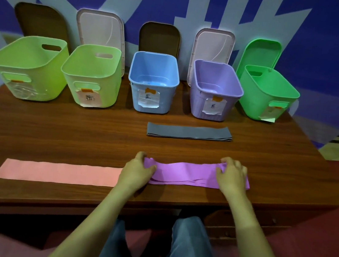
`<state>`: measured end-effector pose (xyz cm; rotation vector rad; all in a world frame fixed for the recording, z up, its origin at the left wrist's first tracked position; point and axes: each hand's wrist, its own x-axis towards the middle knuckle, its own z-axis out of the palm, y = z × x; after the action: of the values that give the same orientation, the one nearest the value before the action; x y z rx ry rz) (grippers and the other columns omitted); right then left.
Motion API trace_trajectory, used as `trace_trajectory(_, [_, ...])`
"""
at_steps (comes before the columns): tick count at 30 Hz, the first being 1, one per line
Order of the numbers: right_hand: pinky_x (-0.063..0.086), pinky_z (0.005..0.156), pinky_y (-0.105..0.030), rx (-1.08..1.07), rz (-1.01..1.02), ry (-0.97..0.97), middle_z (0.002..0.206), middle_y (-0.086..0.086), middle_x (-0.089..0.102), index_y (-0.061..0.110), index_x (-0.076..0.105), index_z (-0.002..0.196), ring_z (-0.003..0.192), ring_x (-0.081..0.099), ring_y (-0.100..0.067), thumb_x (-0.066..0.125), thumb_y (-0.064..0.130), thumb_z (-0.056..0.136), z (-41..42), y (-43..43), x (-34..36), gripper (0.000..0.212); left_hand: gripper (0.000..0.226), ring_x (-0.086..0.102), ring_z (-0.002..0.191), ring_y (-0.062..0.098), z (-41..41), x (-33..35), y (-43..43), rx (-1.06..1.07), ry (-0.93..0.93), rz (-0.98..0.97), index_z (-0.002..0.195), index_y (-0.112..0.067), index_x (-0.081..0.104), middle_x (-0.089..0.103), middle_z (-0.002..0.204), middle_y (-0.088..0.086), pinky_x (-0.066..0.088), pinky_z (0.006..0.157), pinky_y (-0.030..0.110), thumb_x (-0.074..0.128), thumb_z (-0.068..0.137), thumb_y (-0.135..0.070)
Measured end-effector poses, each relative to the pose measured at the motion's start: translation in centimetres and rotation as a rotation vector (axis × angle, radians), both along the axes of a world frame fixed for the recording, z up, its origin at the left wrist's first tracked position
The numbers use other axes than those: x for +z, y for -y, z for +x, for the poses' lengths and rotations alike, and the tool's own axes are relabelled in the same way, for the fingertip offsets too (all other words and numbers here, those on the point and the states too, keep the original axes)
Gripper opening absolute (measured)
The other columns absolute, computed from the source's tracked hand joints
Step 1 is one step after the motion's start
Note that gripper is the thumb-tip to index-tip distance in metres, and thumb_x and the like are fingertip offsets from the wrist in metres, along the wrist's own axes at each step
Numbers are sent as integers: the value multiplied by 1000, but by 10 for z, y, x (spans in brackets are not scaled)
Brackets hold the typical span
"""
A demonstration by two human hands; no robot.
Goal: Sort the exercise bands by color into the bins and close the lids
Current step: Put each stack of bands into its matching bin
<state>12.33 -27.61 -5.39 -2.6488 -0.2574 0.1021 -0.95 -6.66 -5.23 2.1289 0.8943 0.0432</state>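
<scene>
Purple exercise band (186,173) lies folded near the front edge of the wooden table (75,131), where we grip it at both ends: our left hand (137,170) curls its fingers over the left end, and our right hand (233,176) bunches the right end under curled fingers. Just left of our left hand a pink band (57,172) lies flat. Farther off, a grey band (189,131) rests folded in front of the blue bin (152,81) and the purple bin (215,91). Both stand open in the far row, with a lime-green bin (27,68) and a paler lime bin (92,76) to their left and a green bin (267,95) at far right, its green lid (261,52) leaning upright behind it.
</scene>
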Motion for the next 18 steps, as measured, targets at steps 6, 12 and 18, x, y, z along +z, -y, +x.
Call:
trace_trajectory(6, [30,106,-40,-36,5,51,143,-11,38,11,40,138,132,26,-29,46,20,96,10,16,-14,44,40,40,120,31,2,-6,7,-16,-9,190,125,-16,54,46,127,13,36,99,37,61,89,-31])
trace_trajectory(12, [34,100,-39,-133,54,80,131,-13,48,9,52,126,124,34,-31,53,12,92,20,11,-12,34,49,53,114,29,-5,-12,12,46,153,200,125,-8,52,58,123,11,44,94,37,70,83,-24])
trace_trajectory(18, [33,96,-40,-137,132,214,117,-7,57,15,56,116,116,43,-28,59,2,85,17,10,-7,34,31,54,101,27,-11,-7,18,91,251,302,110,-12,57,64,102,9,42,86,38,68,84,-25])
